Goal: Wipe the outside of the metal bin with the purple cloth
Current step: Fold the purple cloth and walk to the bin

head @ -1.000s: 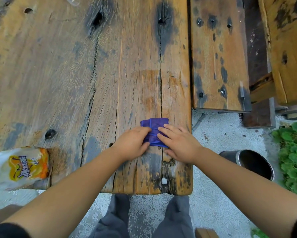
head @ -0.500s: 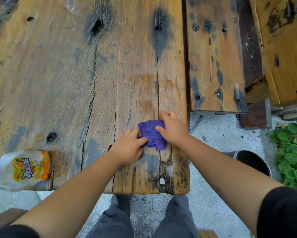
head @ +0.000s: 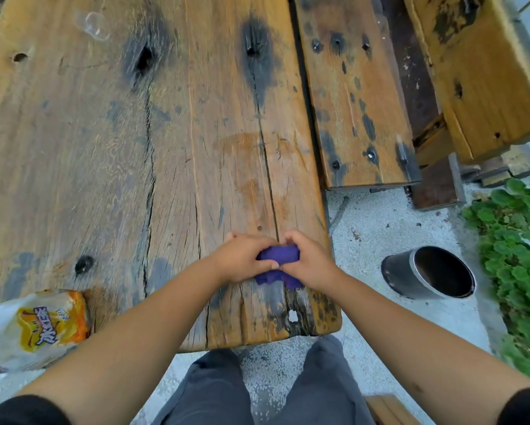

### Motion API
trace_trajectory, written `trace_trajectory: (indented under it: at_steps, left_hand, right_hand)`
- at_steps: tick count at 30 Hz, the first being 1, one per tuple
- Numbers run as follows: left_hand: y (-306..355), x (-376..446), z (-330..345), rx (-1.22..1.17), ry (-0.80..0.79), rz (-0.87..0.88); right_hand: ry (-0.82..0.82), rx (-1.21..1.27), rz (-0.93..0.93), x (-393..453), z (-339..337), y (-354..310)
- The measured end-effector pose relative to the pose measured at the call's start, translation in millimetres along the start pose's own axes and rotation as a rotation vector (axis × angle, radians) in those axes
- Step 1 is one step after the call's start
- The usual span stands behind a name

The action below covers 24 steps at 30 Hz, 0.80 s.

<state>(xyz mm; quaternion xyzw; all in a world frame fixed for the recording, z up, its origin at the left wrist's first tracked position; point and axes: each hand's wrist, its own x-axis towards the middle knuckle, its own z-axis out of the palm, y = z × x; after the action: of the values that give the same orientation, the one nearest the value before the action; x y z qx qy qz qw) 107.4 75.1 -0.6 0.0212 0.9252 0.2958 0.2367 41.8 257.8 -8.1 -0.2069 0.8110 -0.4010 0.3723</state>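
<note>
Nearest you, at the front edge of the weathered wooden plank table (head: pixel 110 154), both hands are bunched around the small purple cloth (head: pixel 277 256). Your left hand (head: pixel 242 260) curls over its left side and your right hand (head: pixel 309 262) closes on its right, thumbs nearly meeting on top, so each hand is gripping the fabric. It lies gathered between your palms, its lower edge spilling out onto the wood.

Gather the cloth into a firm pad that one hand can hold, leaving a flat face for rubbing. Free the other hand, since the round dark metal bin (head: pixel 423 273) will probably need steadying. It sits on the pale concrete ground (head: pixel 389 228) to your right, well apart from the cloth and lower than the table, tilted or seen obliquely with its open mouth facing you.

Most of the bin's outer wall is turned away, so you cannot judge how dirty it is. How much cloth is tucked under your palms is also hidden. Left of you, a crinkled orange and white snack bag (head: pixel 40 326) is blurred and partly cut off by the picture's edge. Farther back, a clear, glassy object (head: pixel 93 24) is too faint to identify.
</note>
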Motion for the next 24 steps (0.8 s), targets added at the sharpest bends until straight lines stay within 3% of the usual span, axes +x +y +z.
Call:
trace_trajectory:
  at_steps: [4,10,18,24]
  left_hand:
    - [37,8,7,-0.269,-0.042,0.129]
    - [115,32,39,-0.715,-0.151,0.048]
    - [243,83,109,-0.866,-0.191,-0.014]
    - [325,126,170,-0.912,-0.324,-0.083]
  right_hand:
    - [0.183,0.405,0.102,-51,-16,14]
    - [0.534,0.797,0.192,-128,-48,48]
    - [0.778,1.216,0.213,-221,-85,122]
    - [0.913,1.221,0.270,-272,-130,193]
